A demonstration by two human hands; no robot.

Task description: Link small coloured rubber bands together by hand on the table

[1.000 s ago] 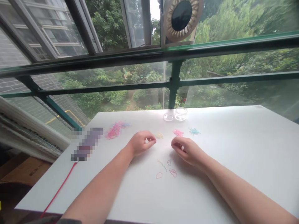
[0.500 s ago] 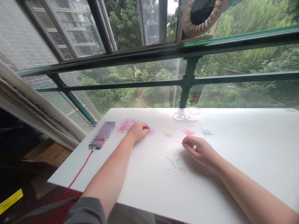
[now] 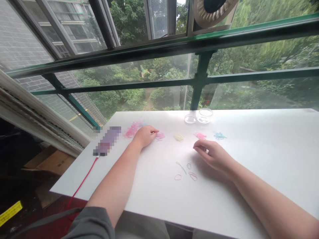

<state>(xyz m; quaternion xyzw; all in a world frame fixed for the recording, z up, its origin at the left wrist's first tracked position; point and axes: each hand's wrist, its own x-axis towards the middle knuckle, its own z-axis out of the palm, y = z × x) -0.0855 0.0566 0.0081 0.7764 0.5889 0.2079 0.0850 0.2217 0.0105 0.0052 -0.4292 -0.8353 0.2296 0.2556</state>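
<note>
left hand [image 3: 146, 136]: just left of the frame's centre, thumb and forefinger drawn near each other at the purple bands [image 3: 160, 136]; whether they grip one, i cannot tell.
right hand [image 3: 210, 152]: right of centre, fingers curled toward the thumb; whether they pinch anything, i cannot tell.
sorted piles: purple, then yellow bands [image 3: 178, 137], pink bands [image 3: 200, 135] and teal bands [image 3: 220, 135], in a row across the middle.
mixed bands [image 3: 132, 129]: beyond the left hand, left of centre.
loose bands [image 3: 177, 177]: lower middle, on the white table [image 3: 259, 139].
clear jar [image 3: 205, 116]: upper middle, beside a clear lid [image 3: 190, 119].
</note>
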